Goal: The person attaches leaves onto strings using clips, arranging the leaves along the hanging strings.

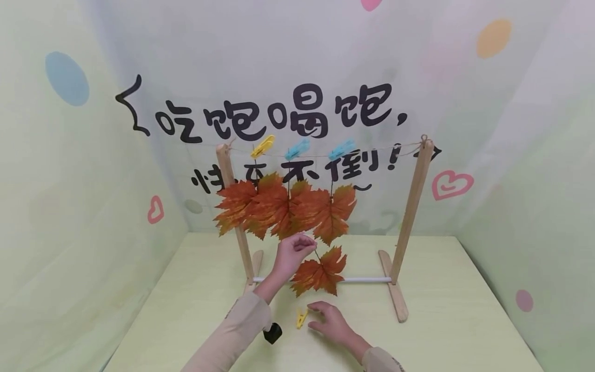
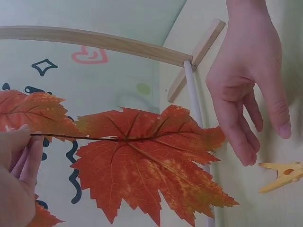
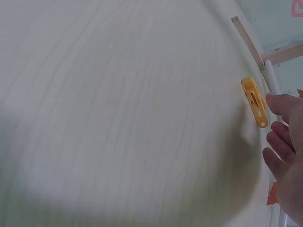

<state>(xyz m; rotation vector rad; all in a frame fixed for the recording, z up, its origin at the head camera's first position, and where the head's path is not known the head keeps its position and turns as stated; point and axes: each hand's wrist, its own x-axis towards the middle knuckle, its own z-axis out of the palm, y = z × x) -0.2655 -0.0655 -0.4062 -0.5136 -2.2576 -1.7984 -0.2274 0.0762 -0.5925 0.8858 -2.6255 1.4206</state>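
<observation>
My left hand [image 1: 291,255] pinches the thin dark stem of an orange-red maple leaf [image 1: 325,275] between thumb and fingertips. The leaf hangs in front of the rack's lower white rod [image 1: 367,279]. Low over the table, my right hand [image 1: 332,323] has its fingers loosely bent around nothing. Just beside its fingertips is a yellow clothespin [image 1: 301,318] on the table; the left wrist view shows a gap between this clothespin [image 2: 283,176] and the right hand [image 2: 251,80].
A wooden rack has a left post [image 1: 241,243] and a right post [image 1: 411,212] with a string [image 1: 390,149] between them. One yellow clothespin [image 1: 263,146] and two blue clothespins [image 1: 297,149] hold leaves [image 1: 330,212] on the string. A black object [image 1: 272,333] shows by the left sleeve.
</observation>
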